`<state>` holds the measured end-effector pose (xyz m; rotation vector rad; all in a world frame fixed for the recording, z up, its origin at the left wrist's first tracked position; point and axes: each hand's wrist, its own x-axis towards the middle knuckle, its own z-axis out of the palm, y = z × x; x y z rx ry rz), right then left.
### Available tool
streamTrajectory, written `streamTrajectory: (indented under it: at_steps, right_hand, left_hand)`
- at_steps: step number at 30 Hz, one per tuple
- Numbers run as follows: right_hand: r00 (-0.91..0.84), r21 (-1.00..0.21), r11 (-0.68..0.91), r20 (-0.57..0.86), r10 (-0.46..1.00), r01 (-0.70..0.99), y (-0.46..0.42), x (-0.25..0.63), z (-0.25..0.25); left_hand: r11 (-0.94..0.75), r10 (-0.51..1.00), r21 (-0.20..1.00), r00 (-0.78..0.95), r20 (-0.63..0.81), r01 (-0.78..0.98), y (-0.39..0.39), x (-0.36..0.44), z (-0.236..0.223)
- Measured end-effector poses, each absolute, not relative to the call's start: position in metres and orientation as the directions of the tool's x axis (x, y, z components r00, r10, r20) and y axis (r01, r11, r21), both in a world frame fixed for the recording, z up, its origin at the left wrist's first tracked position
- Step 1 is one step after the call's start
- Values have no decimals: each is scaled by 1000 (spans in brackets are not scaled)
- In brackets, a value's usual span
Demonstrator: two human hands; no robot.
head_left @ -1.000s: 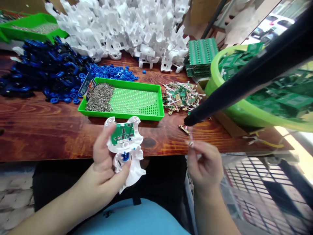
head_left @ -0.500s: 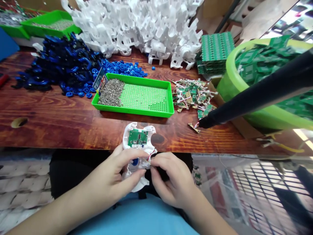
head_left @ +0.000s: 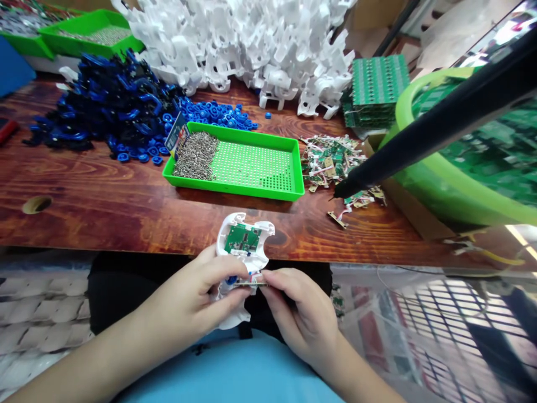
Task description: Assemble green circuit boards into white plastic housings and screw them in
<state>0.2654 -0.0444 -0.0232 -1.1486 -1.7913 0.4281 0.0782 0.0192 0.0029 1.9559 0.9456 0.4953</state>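
A white plastic housing (head_left: 223,229) with a green circuit board (head_left: 242,239) in its upper part is held above my lap, at the table's front edge. My left hand (head_left: 216,288) is closed round the housing's left side, thumb and forefinger over its middle. Between the fingertips of my right hand (head_left: 296,302) is the right end of a small narrow circuit board (head_left: 254,284), seen edge-on with thin wires above it. A blue part (head_left: 231,279) shows inside the housing beside my left fingers. The fingers partly hide the housing's lower half.
A green tray (head_left: 235,191) of small screws (head_left: 196,157) lies ahead. Behind it are blue buttons (head_left: 216,115), blue-black parts (head_left: 104,106) and white housings (head_left: 251,45). Wired boards (head_left: 331,159) lie right, near a green tub (head_left: 457,190). A black rod (head_left: 419,131) slants in from the right.
The small narrow board has turned from a slanted position to lie level across the housing, with my right fingers at its end. The black rod's tip sits higher and further left in view.
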Motion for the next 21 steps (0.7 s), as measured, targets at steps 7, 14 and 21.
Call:
streamTrajectory:
  at_steps: [7, 14, 21]
  right_hand:
    - [-17, -827, 389, 419, 908, 406, -46, 261, -24]
    - [-96, -776, 465, 472, 876, 426, -44, 265, -22]
    - [-106, -749, 452, 462, 880, 484, -43, 267, -16]
  left_hand:
    - [-360, 758, 829, 652, -9, 429, 21, 76, 4]
    - [-345, 736, 853, 677, -13, 391, 22, 77, 8]
    - [-407, 728, 841, 683, 63, 356, 24, 77, 6]
